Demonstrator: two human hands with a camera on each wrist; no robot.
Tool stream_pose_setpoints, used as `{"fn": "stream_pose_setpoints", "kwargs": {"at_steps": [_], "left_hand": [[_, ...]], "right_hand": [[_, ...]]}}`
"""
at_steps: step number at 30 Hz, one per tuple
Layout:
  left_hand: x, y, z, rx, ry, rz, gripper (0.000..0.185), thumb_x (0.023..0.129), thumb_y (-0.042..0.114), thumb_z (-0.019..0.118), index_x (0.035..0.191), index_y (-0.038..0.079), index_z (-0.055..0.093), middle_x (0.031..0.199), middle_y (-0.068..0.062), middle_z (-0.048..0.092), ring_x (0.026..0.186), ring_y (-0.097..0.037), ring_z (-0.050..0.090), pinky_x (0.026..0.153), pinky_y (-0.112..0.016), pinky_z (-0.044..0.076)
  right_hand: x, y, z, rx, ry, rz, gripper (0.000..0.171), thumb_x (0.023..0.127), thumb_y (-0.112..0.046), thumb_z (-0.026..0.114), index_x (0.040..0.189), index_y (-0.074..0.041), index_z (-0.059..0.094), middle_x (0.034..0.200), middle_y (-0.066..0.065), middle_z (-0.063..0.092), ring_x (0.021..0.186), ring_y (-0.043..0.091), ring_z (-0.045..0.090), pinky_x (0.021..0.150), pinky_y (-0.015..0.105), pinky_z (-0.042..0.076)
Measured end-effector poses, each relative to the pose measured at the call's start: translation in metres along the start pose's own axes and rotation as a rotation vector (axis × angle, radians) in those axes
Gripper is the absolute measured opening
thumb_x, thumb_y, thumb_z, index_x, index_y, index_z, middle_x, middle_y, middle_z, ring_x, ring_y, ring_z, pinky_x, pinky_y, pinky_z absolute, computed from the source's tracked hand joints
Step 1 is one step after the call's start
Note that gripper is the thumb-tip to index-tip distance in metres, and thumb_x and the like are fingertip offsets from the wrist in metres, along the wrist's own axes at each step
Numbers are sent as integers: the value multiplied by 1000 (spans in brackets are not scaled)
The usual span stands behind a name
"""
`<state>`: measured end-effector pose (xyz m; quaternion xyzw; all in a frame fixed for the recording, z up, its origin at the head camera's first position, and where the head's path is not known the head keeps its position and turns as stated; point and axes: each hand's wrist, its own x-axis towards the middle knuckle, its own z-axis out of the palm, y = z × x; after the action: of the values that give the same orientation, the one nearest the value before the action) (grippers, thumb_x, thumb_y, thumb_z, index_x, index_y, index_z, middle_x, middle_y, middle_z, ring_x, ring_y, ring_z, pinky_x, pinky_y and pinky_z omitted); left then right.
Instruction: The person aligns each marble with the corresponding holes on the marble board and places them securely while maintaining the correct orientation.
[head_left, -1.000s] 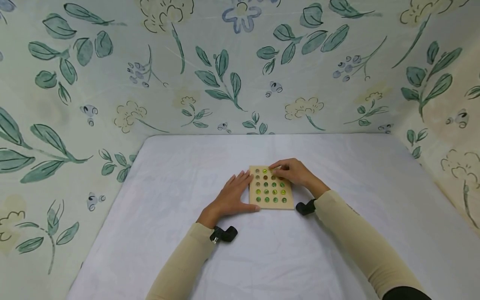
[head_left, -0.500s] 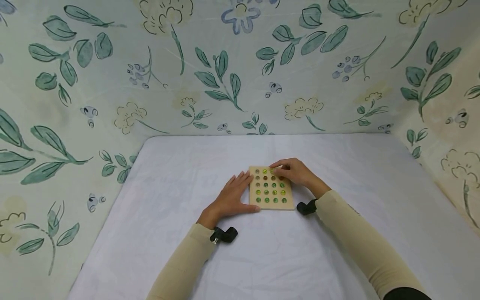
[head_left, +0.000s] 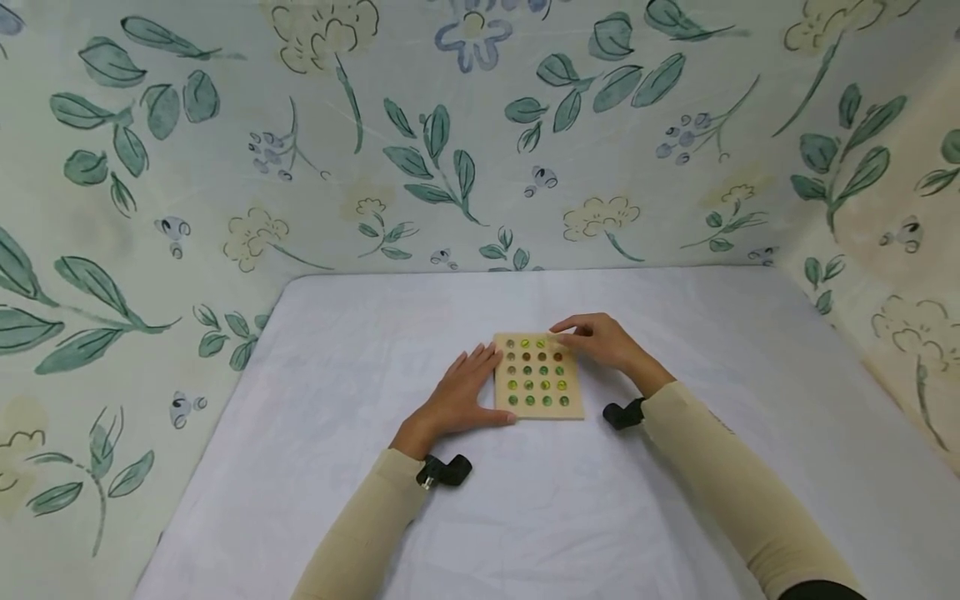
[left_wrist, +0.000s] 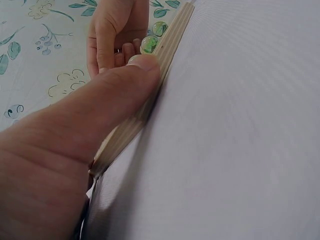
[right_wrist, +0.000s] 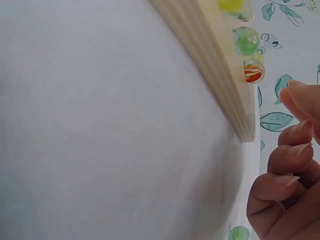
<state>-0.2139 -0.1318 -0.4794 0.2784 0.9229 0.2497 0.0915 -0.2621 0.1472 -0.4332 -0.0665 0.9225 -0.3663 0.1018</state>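
Observation:
A square wooden board bears rows of glass marbles, mostly green and yellow, some brownish. My left hand lies along its left side, fingers straight at the edge and thumb against the near side. My right hand hovers at the far right corner, index finger and thumb reaching toward it. In the right wrist view no marble shows at those fingertips; the other fingers are loosely curled. An orange-streaked marble sits near that corner of the board. One green marble shows below the curled fingers.
A white cloth covers the table around the board. Behind and at the sides hang floral curtains. Each wrist wears a small black camera.
My right hand has shifted right along the board's far edge, uncovering a yellow-green marble in the far row. The left hand keeps its place, and the head view has turned slightly.

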Motion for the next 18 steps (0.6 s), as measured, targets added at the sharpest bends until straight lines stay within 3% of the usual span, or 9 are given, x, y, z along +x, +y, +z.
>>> {"fn": "stream_pose_setpoints", "kwargs": {"at_steps": [6, 18], "left_hand": [[0, -1, 2, 0, 8, 1, 113, 71, 77, 62, 156, 20, 15, 162, 5, 7, 148, -11, -1, 119, -32, -2], [0, -1, 2, -1, 21, 16, 112, 72, 76, 63, 156, 19, 16, 162, 5, 9, 148, -11, 0, 119, -31, -2]], "right_hand": [[-2, 7, -7, 3, 12, 31, 27, 93, -28, 65, 118, -21, 69, 87, 8, 58, 79, 23, 50, 62, 29, 44], [-11, 22, -28, -4, 52, 18, 31, 92, -29, 66, 120, -14, 69, 88, 12, 60, 79, 24, 50, 63, 30, 43]]}}
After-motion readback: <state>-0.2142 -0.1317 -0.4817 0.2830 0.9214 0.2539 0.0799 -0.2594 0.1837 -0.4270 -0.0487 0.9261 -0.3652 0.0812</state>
